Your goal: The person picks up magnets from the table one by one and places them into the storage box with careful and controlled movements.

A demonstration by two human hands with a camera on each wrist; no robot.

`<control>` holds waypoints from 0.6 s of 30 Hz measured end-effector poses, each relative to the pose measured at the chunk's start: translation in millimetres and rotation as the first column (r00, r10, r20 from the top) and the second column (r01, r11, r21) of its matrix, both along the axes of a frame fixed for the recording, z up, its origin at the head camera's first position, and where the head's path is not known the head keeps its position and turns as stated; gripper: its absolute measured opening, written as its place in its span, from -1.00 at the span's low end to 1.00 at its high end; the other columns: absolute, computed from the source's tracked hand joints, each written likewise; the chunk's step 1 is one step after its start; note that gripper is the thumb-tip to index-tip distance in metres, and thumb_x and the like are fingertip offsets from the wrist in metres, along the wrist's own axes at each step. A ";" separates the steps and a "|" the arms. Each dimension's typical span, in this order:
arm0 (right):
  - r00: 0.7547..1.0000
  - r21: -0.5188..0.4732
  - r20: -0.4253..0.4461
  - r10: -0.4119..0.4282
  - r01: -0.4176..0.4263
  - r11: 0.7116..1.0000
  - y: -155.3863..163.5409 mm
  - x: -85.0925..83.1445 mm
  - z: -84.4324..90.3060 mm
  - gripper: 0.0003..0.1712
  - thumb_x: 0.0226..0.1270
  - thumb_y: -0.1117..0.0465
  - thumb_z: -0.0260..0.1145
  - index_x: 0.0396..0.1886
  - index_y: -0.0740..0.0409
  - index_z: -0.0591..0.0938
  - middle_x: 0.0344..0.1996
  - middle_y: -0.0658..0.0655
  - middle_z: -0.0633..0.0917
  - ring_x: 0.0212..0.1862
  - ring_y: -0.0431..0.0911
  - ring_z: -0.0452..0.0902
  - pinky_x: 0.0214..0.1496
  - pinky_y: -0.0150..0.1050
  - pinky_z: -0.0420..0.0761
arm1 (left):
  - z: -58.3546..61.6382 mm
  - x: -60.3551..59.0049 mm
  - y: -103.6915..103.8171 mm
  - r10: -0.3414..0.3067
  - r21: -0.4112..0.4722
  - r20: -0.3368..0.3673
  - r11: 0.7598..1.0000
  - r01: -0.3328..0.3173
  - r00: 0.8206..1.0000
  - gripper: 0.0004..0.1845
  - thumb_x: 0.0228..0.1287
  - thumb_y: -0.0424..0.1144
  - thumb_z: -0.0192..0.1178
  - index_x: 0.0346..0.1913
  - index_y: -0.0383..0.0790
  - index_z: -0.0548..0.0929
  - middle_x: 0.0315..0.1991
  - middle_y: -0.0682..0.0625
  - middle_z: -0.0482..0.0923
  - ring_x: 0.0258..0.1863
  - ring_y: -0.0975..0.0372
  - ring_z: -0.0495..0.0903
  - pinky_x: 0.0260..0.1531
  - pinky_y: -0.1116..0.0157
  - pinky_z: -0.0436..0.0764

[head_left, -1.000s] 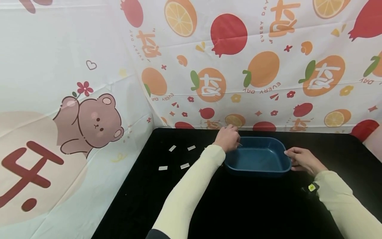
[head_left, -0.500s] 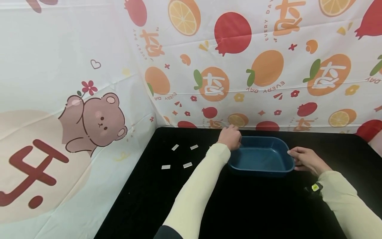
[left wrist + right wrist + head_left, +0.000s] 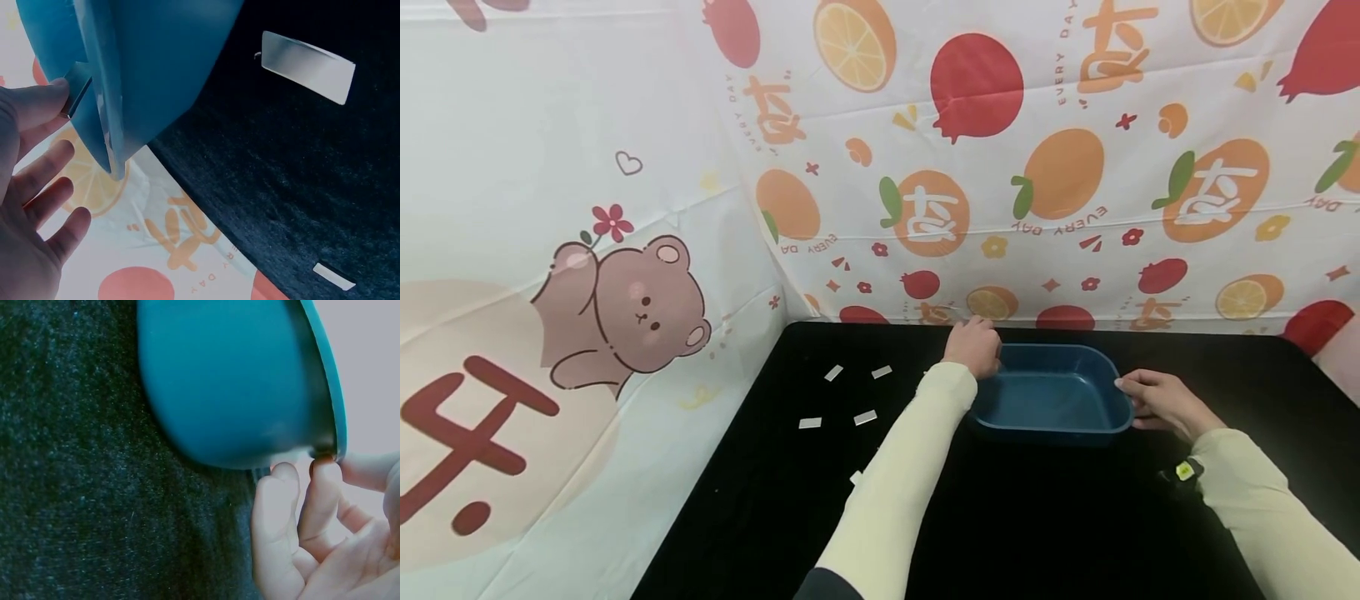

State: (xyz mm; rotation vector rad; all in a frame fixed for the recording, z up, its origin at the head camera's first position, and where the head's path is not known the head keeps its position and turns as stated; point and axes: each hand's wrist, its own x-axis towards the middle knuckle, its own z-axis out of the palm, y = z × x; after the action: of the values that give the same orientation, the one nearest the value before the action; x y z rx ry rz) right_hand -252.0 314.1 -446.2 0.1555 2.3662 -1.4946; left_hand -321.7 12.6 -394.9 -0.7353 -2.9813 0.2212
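A blue rectangular plastic bin [image 3: 1052, 428] stands near the back of the black table. At its left end is my left hand [image 3: 973, 346]. The left wrist view shows thumb and forefinger pinching a small flat rectangular piece with a shiny surface [image 3: 78, 89], held just inside the bin's rim [image 3: 103, 87], while the other fingers stay loosely bent. My right hand [image 3: 1168, 406] grips the rim at the opposite end; in the right wrist view the thumb is on top and fingers [image 3: 322, 494] are underneath. In the head view the pinched piece is hidden behind the left hand.
Several small whitish rectangular pieces [image 3: 865, 417] lie spread on the black table [image 3: 760, 500] left of the bin, one partly behind the left sleeve [image 3: 887, 492]. One piece [image 3: 308, 67] lies close beside the bin's outer wall. A fruit-printed curtain [image 3: 850, 208] hangs behind the table.
My left forearm has shifted slightly right and the hand has turned, hiding the tip of the piece seen earlier at the fingers. Another whitish piece shows beside the sleeve. The right hand keeps its grip.
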 end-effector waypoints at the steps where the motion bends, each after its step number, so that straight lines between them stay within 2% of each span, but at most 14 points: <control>1: 1.000 0.003 -0.001 0.001 -0.001 1.000 0.0 -0.5 -0.3 -0.55 0.53 -0.13 0.08 -0.02 0.17 0.55 -0.44 -0.03 0.51 -0.39 -0.22 0.62 -0.24 -0.26 0.73 | 0.5 -0.2 0.2 0.001 0.001 0.004 1.000 -0.001 1.000 -0.83 0.29 0.06 0.29 -0.21 0.16 0.81 0.02 0.16 0.61 0.20 0.23 0.45 0.22 0.16 0.51; 5: 1.000 0.007 -0.003 0.004 -0.004 1.000 0.9 -2.0 -0.8 -0.53 0.53 -0.14 0.08 -0.01 0.18 0.55 -0.43 -0.03 0.51 -0.38 -0.21 0.62 -0.24 -0.26 0.73 | 2.3 -0.6 1.2 -0.001 0.000 0.017 1.000 0.001 1.000 -0.84 0.29 0.06 0.29 -0.22 0.16 0.81 0.03 0.15 0.61 0.22 0.22 0.45 0.22 0.15 0.50; 12: 1.000 -0.001 -0.007 0.004 -0.004 1.000 1.7 -3.3 -0.3 -0.56 0.52 -0.14 0.08 -0.05 0.14 0.56 -0.43 -0.04 0.51 -0.38 -0.22 0.62 -0.24 -0.26 0.72 | 1.8 -2.7 3.3 -0.016 -0.012 -0.002 1.000 0.016 1.000 -0.85 0.29 0.06 0.29 -0.24 0.17 0.80 0.02 0.16 0.61 0.18 0.23 0.46 0.17 0.17 0.52; 18: 1.000 -0.019 -0.001 -0.001 0.001 1.000 2.0 -2.7 -1.2 -0.60 0.52 -0.12 0.10 -0.07 0.12 0.57 -0.45 -0.05 0.51 -0.40 -0.23 0.62 -0.25 -0.27 0.72 | -2.9 -2.9 4.9 0.006 -0.025 0.000 1.000 -0.006 1.000 -0.86 0.30 0.04 0.28 -0.27 0.16 0.80 -0.03 0.16 0.61 0.12 0.26 0.46 0.09 0.21 0.53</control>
State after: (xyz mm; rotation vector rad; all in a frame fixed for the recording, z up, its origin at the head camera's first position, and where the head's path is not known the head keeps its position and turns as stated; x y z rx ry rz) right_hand -254.7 316.1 -447.4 0.1513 2.3521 -1.5182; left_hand -324.6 17.5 -397.8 -0.7285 -2.9863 0.2587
